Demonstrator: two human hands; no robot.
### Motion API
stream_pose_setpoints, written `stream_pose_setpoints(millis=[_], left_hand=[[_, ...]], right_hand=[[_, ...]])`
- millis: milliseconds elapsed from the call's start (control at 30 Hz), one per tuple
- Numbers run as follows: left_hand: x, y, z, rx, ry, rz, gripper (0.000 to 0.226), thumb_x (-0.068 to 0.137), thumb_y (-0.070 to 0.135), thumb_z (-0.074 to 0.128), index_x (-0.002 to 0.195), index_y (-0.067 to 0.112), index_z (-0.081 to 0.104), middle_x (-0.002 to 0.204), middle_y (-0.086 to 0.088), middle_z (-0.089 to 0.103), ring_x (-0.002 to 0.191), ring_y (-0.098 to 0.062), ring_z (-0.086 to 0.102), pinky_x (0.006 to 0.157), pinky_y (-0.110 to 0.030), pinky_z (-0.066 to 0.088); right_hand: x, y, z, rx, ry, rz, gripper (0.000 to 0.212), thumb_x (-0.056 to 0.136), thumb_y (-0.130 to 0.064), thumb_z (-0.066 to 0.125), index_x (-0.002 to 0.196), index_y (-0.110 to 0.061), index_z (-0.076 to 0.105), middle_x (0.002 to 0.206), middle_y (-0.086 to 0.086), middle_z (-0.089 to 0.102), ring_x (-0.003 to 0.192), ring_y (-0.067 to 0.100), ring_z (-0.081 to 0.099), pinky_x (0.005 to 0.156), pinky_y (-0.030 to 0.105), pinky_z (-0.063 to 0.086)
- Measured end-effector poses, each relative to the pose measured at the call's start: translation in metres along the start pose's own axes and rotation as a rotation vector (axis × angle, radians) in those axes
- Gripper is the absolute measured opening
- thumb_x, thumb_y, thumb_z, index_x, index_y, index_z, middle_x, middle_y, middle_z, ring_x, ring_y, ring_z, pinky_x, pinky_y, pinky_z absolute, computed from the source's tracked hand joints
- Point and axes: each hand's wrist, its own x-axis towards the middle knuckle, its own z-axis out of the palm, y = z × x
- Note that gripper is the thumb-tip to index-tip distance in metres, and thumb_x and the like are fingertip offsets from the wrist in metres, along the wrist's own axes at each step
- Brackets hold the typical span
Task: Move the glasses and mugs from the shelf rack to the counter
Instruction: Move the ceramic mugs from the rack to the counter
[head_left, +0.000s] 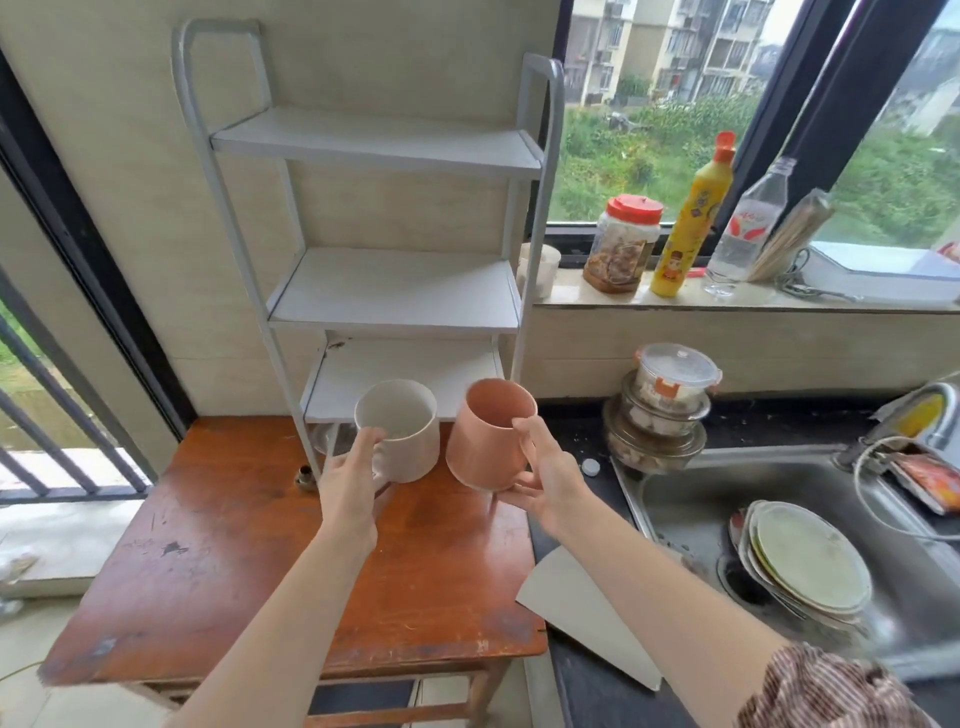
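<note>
My left hand (349, 480) grips a white mug (402, 434) by its near side, thumb on the rim. My right hand (545, 475) grips a salmon-pink mug (485, 441), thumb over the rim and fingers under its base. Both mugs are held side by side in the air, just in front of the lowest shelf of the white shelf rack (395, 291). The rack's three shelves look bare. A glass (332, 439) shows faintly under the lowest shelf, behind the rack's leg. The dark counter (576, 447) runs to the right of the wooden table (249, 561).
The rack stands on the wooden table. A sink (779, 499) with stacked plates (805, 566) lies to the right. Lidded containers (660, 405) are stacked at the sink's back left. A white sheet (587, 613) lies on the counter. Jar, bottles and a cup line the windowsill (727, 301).
</note>
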Motion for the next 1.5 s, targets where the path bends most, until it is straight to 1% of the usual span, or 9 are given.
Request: stream_pose_setpoints(millis=[133,300,433,533,633,767,1133,1300,1500], left_hand=[[-0.028,-0.030,0.015,0.076,-0.056,0.015,0.052,0.069,0.038,0.069,0.112,0.012,0.054,0.110,-0.006,0.060,0.104,-0.025,0.061,0.081,-0.040,0.055],[-0.079,-0.076,0.050,0.215,-0.152,0.028,0.071,0.065,0.047,0.065,0.120,0.003,0.051,0.116,-0.014,0.059,0.107,-0.028,0.059,0.080,-0.040,0.055],[-0.131,-0.123,0.081,0.303,-0.253,0.008,0.064,0.073,0.049,0.064,0.121,0.009,0.050,0.108,-0.009,0.060,0.099,-0.024,0.059,0.068,-0.032,0.052],[-0.183,-0.162,0.107,0.291,-0.323,-0.080,0.052,0.069,0.044,0.062,0.107,0.009,0.056,0.096,-0.011,0.052,0.073,-0.020,0.053,0.060,-0.030,0.047],[-0.242,-0.210,0.130,0.298,-0.344,-0.155,0.020,0.078,0.037,0.060,0.091,0.022,0.057,0.097,-0.007,0.057,0.088,-0.025,0.062,0.064,-0.032,0.053],[-0.321,-0.270,0.166,0.380,-0.443,-0.203,0.027,0.077,0.035,0.060,0.099,0.020,0.058,0.106,-0.007,0.057,0.099,-0.031,0.062,0.066,-0.034,0.055],[-0.525,-0.406,0.284,0.586,-0.893,-0.282,0.037,0.077,0.044,0.063,0.109,0.027,0.052,0.118,-0.002,0.052,0.106,-0.032,0.061,0.081,-0.042,0.054],[-0.610,-0.469,0.330,0.673,-1.048,-0.365,0.030,0.076,0.044,0.065,0.098,0.025,0.058,0.106,-0.001,0.059,0.096,-0.029,0.065,0.068,-0.036,0.055],[-0.719,-0.541,0.386,0.786,-1.218,-0.526,0.016,0.073,0.031,0.062,0.086,0.022,0.060,0.088,0.002,0.060,0.085,-0.032,0.066,0.085,-0.044,0.056]], right_hand=[[-0.022,0.005,-0.045,-0.026,0.002,-0.018,0.060,0.073,-0.049,0.065,0.124,-0.020,0.056,0.123,0.007,0.059,0.103,0.032,0.064,0.063,0.033,0.057],[-0.053,0.019,-0.122,-0.018,0.104,-0.029,0.059,0.073,-0.047,0.066,0.122,-0.016,0.055,0.122,0.009,0.061,0.105,0.034,0.061,0.076,0.041,0.056],[-0.091,0.037,-0.197,0.034,0.164,-0.016,0.071,0.062,-0.051,0.066,0.121,-0.012,0.058,0.118,0.011,0.064,0.104,0.030,0.062,0.072,0.037,0.053],[-0.129,0.055,-0.264,0.084,0.202,-0.025,0.057,0.075,-0.046,0.063,0.122,-0.015,0.057,0.120,0.008,0.062,0.103,0.028,0.061,0.069,0.035,0.053],[-0.173,0.076,-0.331,0.142,0.282,-0.037,0.051,0.074,-0.043,0.065,0.118,-0.019,0.060,0.118,0.003,0.063,0.106,0.028,0.059,0.066,0.036,0.053],[-0.236,0.104,-0.423,0.191,0.407,-0.021,0.049,0.077,-0.041,0.067,0.119,-0.017,0.059,0.116,0.005,0.061,0.105,0.031,0.056,0.084,0.047,0.053],[-0.399,0.162,-0.641,0.438,0.854,-0.111,0.056,0.074,-0.045,0.063,0.125,-0.025,0.053,0.124,0.003,0.053,0.104,0.028,0.053,0.078,0.046,0.052],[-0.456,0.186,-0.715,0.562,1.026,-0.148,0.059,0.063,-0.048,0.063,0.118,-0.026,0.057,0.120,0.000,0.058,0.106,0.029,0.054,0.084,0.046,0.051],[-0.512,0.211,-0.811,0.683,1.216,-0.168,0.023,0.079,-0.040,0.062,0.096,-0.025,0.059,0.102,-0.005,0.058,0.095,0.024,0.053,0.075,0.043,0.052]])
